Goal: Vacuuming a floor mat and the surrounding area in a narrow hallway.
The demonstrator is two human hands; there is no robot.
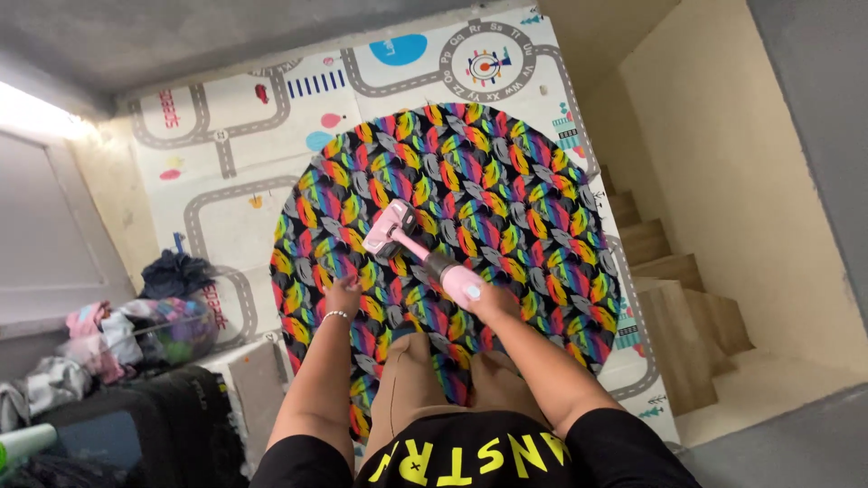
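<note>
Keep the right hand (488,298) clamped on the pink vacuum (420,248) handle while the left hand (344,295), fingers spread, presses the round rug (506,181) flat.

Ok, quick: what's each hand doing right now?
Left hand: open, flat on the round rainbow-patterned rug, holding nothing.
Right hand: closed around the handle of the pink handheld vacuum.

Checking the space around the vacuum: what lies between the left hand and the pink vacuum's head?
In the head view, only the round rainbow feather-print rug shows between the left hand and the pink vacuum's head; nothing else lies there.
</note>
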